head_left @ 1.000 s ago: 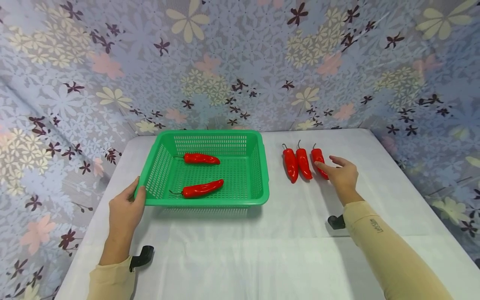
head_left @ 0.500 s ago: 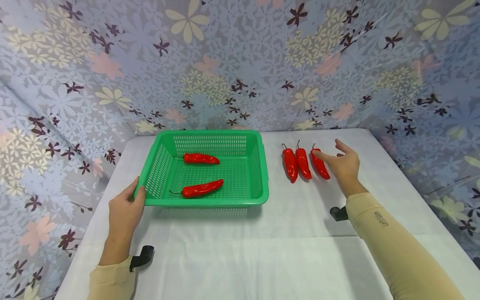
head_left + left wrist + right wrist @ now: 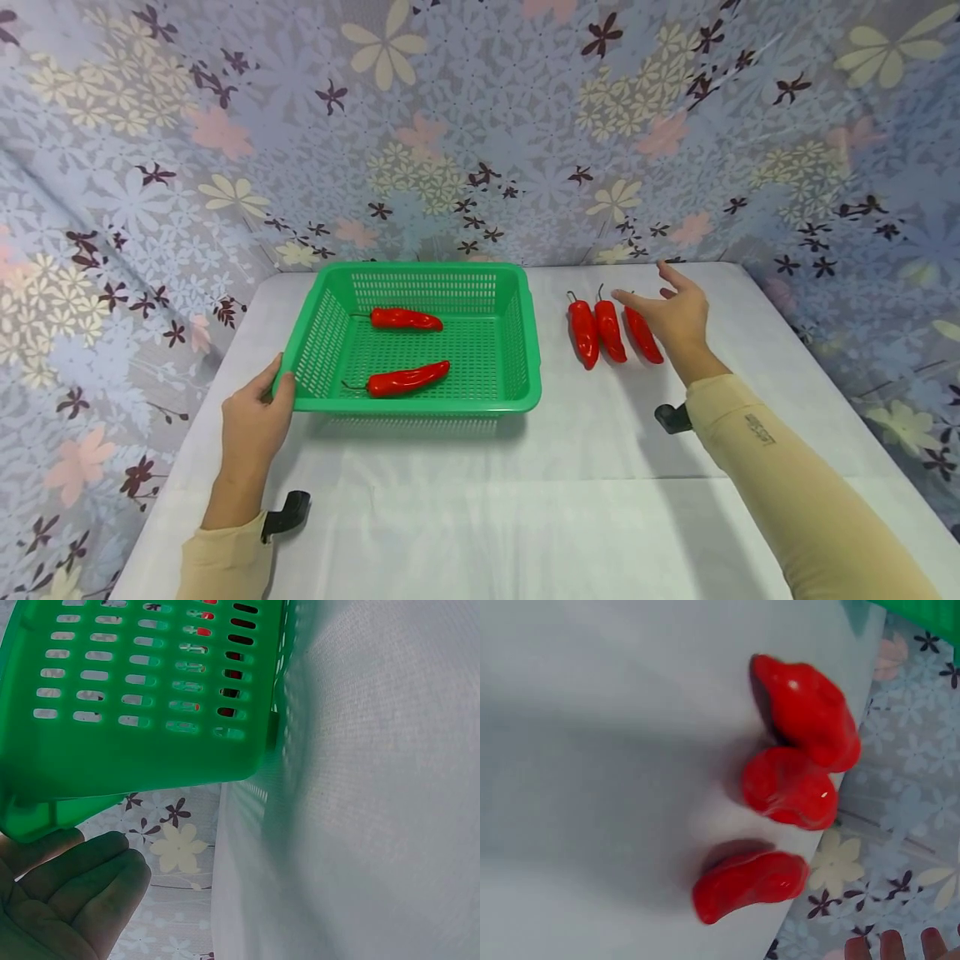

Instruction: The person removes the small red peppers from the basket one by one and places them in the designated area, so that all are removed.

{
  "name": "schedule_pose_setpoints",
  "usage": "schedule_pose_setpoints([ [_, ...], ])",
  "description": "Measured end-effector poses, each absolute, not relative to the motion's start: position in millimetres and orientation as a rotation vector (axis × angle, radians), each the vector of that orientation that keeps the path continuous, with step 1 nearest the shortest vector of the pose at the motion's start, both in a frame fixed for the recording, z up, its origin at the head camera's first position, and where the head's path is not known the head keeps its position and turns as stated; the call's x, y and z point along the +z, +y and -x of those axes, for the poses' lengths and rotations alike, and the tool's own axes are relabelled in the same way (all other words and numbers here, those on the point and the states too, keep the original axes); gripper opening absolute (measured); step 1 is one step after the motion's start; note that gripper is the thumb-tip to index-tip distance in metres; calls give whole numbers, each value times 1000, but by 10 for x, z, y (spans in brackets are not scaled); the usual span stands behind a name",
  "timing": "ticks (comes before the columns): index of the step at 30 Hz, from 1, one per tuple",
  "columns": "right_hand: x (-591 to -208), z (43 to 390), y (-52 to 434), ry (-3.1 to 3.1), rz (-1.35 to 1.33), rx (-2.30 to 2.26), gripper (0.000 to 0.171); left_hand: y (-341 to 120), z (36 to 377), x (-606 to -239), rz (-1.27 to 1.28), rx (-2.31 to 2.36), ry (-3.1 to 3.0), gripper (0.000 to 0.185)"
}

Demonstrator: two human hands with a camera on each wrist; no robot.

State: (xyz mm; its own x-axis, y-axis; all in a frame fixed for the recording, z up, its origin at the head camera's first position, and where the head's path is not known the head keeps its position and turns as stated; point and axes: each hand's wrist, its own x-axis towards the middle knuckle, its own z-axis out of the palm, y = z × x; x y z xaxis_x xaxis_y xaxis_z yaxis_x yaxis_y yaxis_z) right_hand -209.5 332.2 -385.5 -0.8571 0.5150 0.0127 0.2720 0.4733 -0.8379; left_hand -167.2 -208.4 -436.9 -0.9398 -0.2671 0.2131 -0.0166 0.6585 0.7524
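A green plastic basket (image 3: 420, 407) stands on the left half of the table, with two red chili peppers lying in it: a back one (image 3: 405, 318) and a front one (image 3: 408, 380). My left hand (image 3: 255, 423) grips the basket's rim at its near left corner; in the left wrist view its fingers (image 3: 94, 874) lie under the rim. To the right of the basket lie three more red peppers: a left one (image 3: 583, 333), a middle one (image 3: 611, 332) and a right one (image 3: 643, 335). My right hand (image 3: 678, 315) hovers over the right pepper's stem end, fingers spread, holding nothing.
A white cloth (image 3: 480, 517) covers the table. Flower-patterned fabric (image 3: 480, 125) rises behind the table and along both sides. Black wrist cameras sit at the left cuff (image 3: 288, 512) and the right cuff (image 3: 672, 418).
My right hand has moved away from the right pepper's body toward its stem end and the back of the table, its fingers spreading. My left hand and the basket stay in place.
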Motion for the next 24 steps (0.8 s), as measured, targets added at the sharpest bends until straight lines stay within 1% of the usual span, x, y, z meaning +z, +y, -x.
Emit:
schedule_pose_setpoints([
  [10, -3760, 2184, 3119, -2491, 469, 1328, 97, -2086, 1671, -4372, -208, -1163, -2559, 50],
  [24, -3589, 2307, 2881, -2487, 332, 1373, 98, -2095, 1682, -4377, -199, -1171, -2547, 49],
])
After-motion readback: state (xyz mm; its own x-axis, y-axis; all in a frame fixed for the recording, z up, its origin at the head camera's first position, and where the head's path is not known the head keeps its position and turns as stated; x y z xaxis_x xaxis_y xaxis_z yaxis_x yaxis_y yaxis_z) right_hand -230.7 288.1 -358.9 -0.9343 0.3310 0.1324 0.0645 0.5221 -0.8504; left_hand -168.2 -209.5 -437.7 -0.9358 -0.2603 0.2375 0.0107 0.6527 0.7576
